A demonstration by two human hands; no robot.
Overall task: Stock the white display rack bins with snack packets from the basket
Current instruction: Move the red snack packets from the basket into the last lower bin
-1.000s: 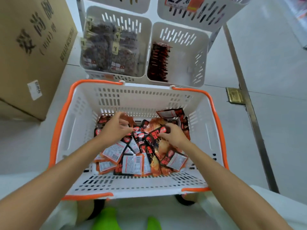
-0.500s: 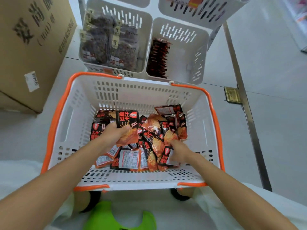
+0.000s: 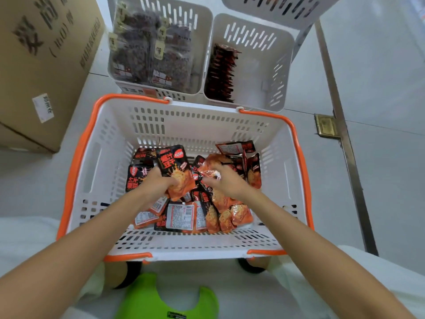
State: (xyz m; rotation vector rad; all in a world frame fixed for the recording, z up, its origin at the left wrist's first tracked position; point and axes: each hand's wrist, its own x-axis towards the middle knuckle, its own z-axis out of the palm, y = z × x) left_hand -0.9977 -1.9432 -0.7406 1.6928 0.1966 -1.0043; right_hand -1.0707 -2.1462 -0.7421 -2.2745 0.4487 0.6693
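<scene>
Your two bare hands work inside the white basket point(image 3: 110, 180) with the orange rim, which sits on the pale floor point(image 3: 379, 111) directly in front of you. Your left hand point(image 3: 156, 184) has its fingers point(image 3: 171, 181) closed around one black-and-orange snack packet point(image 3: 174, 169), lifted upright above the pile of packets point(image 3: 207, 210) that covers the basket's bottom. Your right hand point(image 3: 226, 180) rests on the pile just beside it, fingers curled low over a crinkled orange packet; whether they actually pinch it you cannot tell, since motion blur smears them.

Past the basket's far rim stand the white rack's bins, almost touching it. The left bin point(image 3: 202, 26) is nearly full of dark bagged snacks point(image 3: 149, 47). The right bin point(image 3: 285, 54) holds a row of upright red-black packets point(image 3: 222, 74) against its left wall, leaving the rest of that bin open. A second tier of bins point(image 3: 276, 8) above is cut off by the top edge.

A large cardboard box point(image 3: 46, 65) crowds the left side, close to the basket's corner. To the right, the floor runs bare up to a metal strip point(image 3: 340, 111) with a brass plate point(image 3: 325, 125). The near rim of the basket presses close to your lap, where white cloth point(image 3: 253, 295) and a bright green shape point(image 3: 165, 295) are only partly seen. Packet lettering is too small to read.
</scene>
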